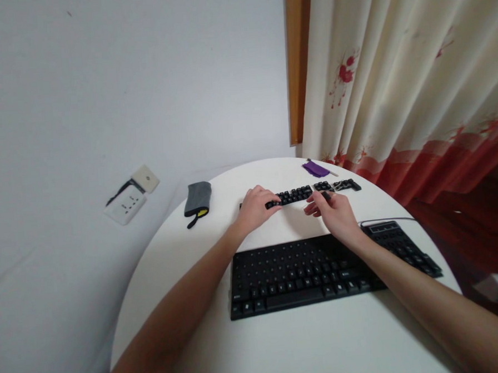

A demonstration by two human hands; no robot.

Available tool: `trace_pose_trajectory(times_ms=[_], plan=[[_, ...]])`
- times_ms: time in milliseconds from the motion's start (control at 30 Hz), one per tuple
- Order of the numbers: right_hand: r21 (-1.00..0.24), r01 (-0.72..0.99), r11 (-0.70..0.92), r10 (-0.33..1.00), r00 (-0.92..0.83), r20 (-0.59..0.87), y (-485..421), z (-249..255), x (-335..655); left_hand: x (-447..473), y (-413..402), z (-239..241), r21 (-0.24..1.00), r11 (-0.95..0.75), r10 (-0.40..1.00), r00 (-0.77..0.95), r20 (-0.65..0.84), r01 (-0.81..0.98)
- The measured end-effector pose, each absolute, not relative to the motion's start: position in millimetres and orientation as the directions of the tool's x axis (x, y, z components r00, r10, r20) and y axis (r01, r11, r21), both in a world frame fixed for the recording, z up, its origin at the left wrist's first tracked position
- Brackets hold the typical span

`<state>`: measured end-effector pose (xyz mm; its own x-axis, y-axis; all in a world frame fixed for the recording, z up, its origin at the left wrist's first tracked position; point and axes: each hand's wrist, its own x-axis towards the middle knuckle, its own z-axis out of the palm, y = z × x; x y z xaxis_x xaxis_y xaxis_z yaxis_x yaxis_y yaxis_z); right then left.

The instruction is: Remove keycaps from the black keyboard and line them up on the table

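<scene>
My left hand (257, 209) rests at the left end of a row of loose black keycaps (295, 194), its thumb and index finger closed around keycaps there. To the right, my right hand (332, 211) hovers just in front of the same row, fingers curled in, with a small black piece (326, 196) between thumb and index finger that looks like a keycap. Nearer to me lies a black keyboard (296, 300). Much of its upper left shows bare key posts, while keycaps sit on its lower rows. My right forearm crosses over the keyboard and hides part of it.
A grey pouch (198, 197) with a black loop lies at the table's left. At the back is a purple cloth item (315, 168). Thin pale wire (339, 186) shows among the right-hand keycaps. The round white table (188, 301) stands by a wall and a curtain (393, 78).
</scene>
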<state>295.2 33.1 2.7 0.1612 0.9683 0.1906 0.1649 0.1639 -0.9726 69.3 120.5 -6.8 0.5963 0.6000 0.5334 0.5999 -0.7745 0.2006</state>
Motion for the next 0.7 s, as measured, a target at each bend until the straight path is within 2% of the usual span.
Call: trace_pose_trajectory(times_ms=[200, 467, 700], plan=[[-0.967, 0.177, 0.181, 0.963, 0.170, 0.211, 34.1, 1.2, 296.7, 63.4, 116.1, -29.8, 0.196, -0.734, 0.652, 0.594, 0.471, 0.650], [-0.955, 0.207, 0.211, 0.955, 0.163, 0.246, 31.2, 2.2, 294.3, 65.7, 110.5, -28.3, 0.186, -0.615, 0.748, 0.493, 0.445, 0.766], [-0.952, 0.210, 0.222, 0.953, 0.160, 0.257, 32.8, 0.3, 296.5, 66.0, 109.1, -29.1, 0.198, -0.590, 0.766, 0.464, 0.445, 0.783]])
